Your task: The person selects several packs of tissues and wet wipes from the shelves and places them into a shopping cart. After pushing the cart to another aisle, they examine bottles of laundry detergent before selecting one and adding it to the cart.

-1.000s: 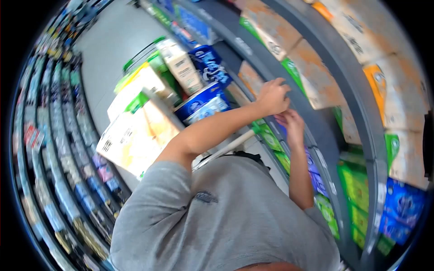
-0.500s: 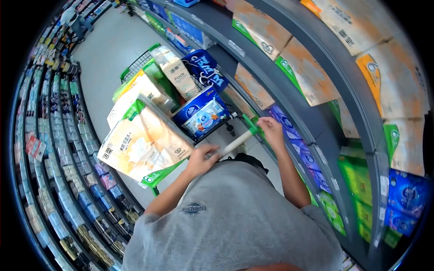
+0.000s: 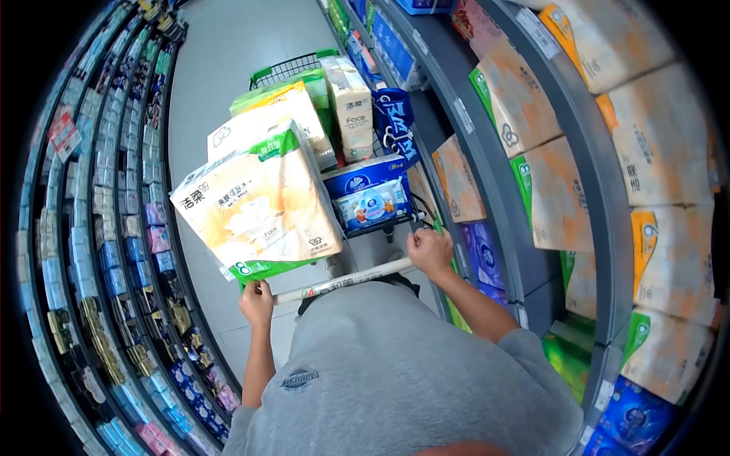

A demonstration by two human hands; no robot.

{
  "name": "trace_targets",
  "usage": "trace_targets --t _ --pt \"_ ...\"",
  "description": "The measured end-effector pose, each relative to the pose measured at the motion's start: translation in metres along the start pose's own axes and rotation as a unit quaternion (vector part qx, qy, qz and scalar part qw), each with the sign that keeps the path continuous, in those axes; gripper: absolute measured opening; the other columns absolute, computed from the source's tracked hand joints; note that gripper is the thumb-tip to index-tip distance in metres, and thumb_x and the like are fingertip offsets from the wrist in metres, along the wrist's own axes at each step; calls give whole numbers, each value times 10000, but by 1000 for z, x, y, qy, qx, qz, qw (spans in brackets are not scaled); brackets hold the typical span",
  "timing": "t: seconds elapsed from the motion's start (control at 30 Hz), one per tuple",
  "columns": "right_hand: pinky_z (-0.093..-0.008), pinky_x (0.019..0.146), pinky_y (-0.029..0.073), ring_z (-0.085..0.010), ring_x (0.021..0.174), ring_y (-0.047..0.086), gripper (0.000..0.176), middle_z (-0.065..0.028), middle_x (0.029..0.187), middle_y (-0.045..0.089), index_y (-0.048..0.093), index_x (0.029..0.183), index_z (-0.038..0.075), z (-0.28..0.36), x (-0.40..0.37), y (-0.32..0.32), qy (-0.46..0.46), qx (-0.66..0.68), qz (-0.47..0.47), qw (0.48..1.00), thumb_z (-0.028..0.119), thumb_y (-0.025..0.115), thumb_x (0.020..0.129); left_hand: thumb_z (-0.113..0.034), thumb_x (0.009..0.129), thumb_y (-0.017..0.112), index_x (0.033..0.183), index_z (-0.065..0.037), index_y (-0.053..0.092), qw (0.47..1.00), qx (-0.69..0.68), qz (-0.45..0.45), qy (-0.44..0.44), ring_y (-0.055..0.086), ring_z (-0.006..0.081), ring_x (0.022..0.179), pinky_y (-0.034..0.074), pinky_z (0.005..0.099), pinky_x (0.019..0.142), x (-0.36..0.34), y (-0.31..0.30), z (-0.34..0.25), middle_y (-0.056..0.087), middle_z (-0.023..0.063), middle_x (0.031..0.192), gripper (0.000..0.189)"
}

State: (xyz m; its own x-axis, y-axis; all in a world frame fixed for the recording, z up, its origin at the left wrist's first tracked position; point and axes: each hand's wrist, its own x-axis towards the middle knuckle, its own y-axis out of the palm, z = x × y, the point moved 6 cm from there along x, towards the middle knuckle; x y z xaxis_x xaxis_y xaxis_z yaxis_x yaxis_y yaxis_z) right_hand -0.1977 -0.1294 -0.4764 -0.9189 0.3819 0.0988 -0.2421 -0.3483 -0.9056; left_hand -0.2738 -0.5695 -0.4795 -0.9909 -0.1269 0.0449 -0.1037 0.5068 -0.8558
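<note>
My left hand (image 3: 256, 304) is closed round the left end of the shopping cart handle (image 3: 342, 281), a white bar with printed lettering. At the bar's right end, by a green corner piece, my right hand (image 3: 431, 251) is closed on it. Just ahead of my left hand, a big cream-and-orange tissue pack (image 3: 258, 209) leans over the cart's left side. A blue tissue pack (image 3: 371, 199) lies at the near right of the cart. Behind it stand a tall cream tissue pack (image 3: 351, 110) and a blue bag (image 3: 394, 114) with white lettering.
Close on my right, grey shelves (image 3: 487, 137) hold large tissue packs (image 3: 517, 99) and blue packs (image 3: 635, 410). Racks of small packets (image 3: 106, 228) line the left, with a red-and-white sign (image 3: 64, 137). A pale floor aisle (image 3: 236, 30) runs ahead.
My left hand has moved from the middle of the handle to its left end. The cart now points more directly up the aisle, and my right hand's fingers are wrapped more tightly at the corner.
</note>
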Motion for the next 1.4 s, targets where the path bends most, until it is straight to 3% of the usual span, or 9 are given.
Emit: trace_targets --t 0.07,0.2,0.27,0.5,0.67,0.83,1.1,1.27,1.4 --pt "-443 913 419 -284 715 630 239 -87 690 654 661 671 91 -1 4 5 23 -8 54 998 277 617 815 -162 796 652 684 -32 635 998 16 -53 18 613 321 547 481 405 529 2 2 0 630 137 619 172" --pt "-470 958 384 -297 817 653 242 -120 815 697 716 778 93 -2 9 17 81 -57 184 978 304 599 798 -144 798 638 692 -35 652 997 58 -28 32 618 321 602 488 414 563 3 2 -1 639 136 656 153" --pt "-479 962 377 -300 831 654 241 -126 828 699 720 797 93 -1 11 20 84 -61 196 975 298 593 797 -129 800 617 704 -33 671 979 99 -81 160 619 327 682 498 420 615 3 3 -16 653 142 712 146" --pt "-433 854 397 -289 823 645 201 -116 786 688 694 758 106 0 5 36 96 -73 166 979 278 597 793 -152 807 597 722 -20 689 982 118 -33 145 618 337 730 504 436 650 24 18 2 667 154 758 182" --pt "-431 860 411 -304 787 654 188 -131 762 689 704 754 109 1 2 54 112 -66 138 982 264 600 775 -277 838 575 730 -50 708 977 189 102 6 655 360 724 518 451 671 44 33 14 685 176 770 285" --pt "-423 823 464 -322 740 658 177 -140 730 685 716 739 120 2 0 59 109 -48 86 989 258 607 758 -370 868 528 801 -64 727 957 222 185 5 675 370 784 526 452 723 51 34 8 694 199 831 371" --pt "-413 847 458 -317 836 677 230 -161 838 708 749 827 107 1 1 55 94 -68 140 983 249 583 758 -447 890 429 936 -69 731 924 224 304 54 663 369 938 499 438 849 49 49 20 697 191 970 485" --pt "-434 917 469 -321 938 676 313 -177 950 705 747 903 89 2 0 47 94 -87 180 975 288 536 784 -401 913 399 958 -65 725 863 209 457 51 706 296 751 512 409 836 51 67 29 713 158 931 471" --pt "-412 884 494 -304 941 671 307 -146 961 713 748 937 102 -2 2 51 80 -119 174 974 319 582 796 -295 940 379 1007 -51 701 839 153 520 49 695 231 631 550 363 665 50 81 31 716 144 855 410"
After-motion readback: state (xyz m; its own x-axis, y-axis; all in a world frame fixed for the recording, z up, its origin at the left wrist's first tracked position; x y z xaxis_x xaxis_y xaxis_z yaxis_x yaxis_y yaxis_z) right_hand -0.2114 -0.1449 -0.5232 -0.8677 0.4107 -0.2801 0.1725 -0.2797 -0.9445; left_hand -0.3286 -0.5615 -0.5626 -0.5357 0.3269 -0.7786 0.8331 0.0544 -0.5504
